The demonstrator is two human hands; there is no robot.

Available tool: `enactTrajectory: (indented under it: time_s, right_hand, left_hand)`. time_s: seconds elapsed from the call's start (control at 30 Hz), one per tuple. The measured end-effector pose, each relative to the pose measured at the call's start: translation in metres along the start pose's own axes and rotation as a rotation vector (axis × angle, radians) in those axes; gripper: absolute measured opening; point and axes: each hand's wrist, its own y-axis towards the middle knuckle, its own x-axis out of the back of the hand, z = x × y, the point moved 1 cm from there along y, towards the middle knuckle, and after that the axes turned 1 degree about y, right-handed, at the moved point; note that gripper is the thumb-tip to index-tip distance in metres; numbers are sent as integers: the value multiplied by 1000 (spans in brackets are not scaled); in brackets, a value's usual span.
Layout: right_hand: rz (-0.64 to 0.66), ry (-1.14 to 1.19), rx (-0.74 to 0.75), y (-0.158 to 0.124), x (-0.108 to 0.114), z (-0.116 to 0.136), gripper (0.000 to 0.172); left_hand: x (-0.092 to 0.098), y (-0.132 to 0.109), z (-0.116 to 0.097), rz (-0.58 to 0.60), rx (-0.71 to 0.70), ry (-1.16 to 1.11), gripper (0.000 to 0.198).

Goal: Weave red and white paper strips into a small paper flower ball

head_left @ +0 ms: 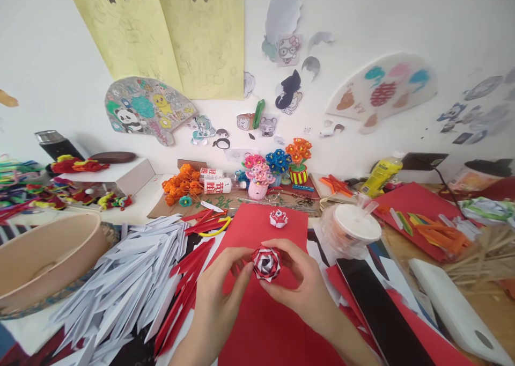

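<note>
Between my two hands is a small round folded-paper ornament (pixel 267 263), red and white, with a spiral of points round a dark centre hole. The fingers and thumb of my left hand (pixel 225 280) close on its left side. From the right, my right hand (pixel 295 272) grips it between thumb and fingers. Both hands hover over a sheet of red paper (pixel 257 323). Farther back on that sheet sits a second, similar red-and-white paper ornament (pixel 278 218), apart from my hands.
Left lie a heap of white paper strips (pixel 124 269), red strips (pixel 187 296) and a round basket (pixel 48 253). On the right are a lidded cup (pixel 356 222), a black phone-like slab (pixel 380 312) and a white device (pixel 454 307). Handmade flowers (pixel 259 173) stand at the back.
</note>
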Motion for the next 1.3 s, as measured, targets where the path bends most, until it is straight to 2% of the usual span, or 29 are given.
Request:
enactTrajectory:
  time_s: [0.27, 0.37, 0.5, 0.67, 0.77, 0.97, 1.17, 1.3]
  right_hand:
    - [3, 78, -16, 0, 2, -4, 44]
    - [1, 107, -55, 0, 2, -4, 50]
    - [16, 175, -147, 0, 1, 1, 62]
    - [92, 339, -179, -1, -1, 8, 56]
    - [124, 406, -184, 0, -2, 8, 49]
    - [37, 396, -219, 1, -1, 5, 30]
    - [3, 338, -249, 2, -2, 6, 26]
    - [-10, 325, -274, 4, -3, 4, 26]
  left_hand:
    - [-1, -2, 1, 10, 39, -12, 13]
    - [-2, -3, 1, 17, 63, -20, 21]
    - [-3, -5, 1, 42, 18, 17, 25]
    - [-4, -8, 2, 41, -18, 116, 26]
    - [-5, -9, 4, 27, -73, 205, 27]
    - [-9, -12, 4, 11, -253, 373, 25]
    - [-12, -11, 5, 5, -405, 490, 26]
    - [-11, -9, 1, 16, -456, 561, 24]
